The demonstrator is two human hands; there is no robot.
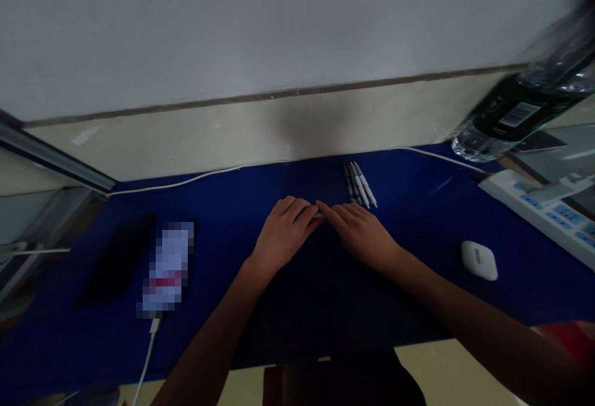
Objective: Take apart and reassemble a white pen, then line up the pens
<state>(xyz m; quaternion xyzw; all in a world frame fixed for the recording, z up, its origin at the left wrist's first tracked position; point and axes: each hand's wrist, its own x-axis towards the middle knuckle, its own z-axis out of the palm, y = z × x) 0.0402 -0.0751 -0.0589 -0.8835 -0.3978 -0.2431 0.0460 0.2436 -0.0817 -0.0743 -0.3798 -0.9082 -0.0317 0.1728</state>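
Head view, left hand (286,227) and right hand (361,232) gripping a slim pale rod (318,215), slender pens (365,184) on flat blue tabletop (413,214)

Grey wall (279,28), cream lower band (186,139), blue tabletop (409,189), dim light

On the table (413,189), a slim object (318,215) lies between the left hand (286,227) and the right hand (361,230), with a row of pens (361,185) just behind the right hand and a cable (199,177) along the back edge, before the wall (297,34). Leftward lies a phone (168,260), a charging lead (149,350) at its near end and a flat object (118,260) on its left. Rightward lies an earphone case (480,261), a power strip (542,212) beyond it and a bottle (509,111) behind the strip.
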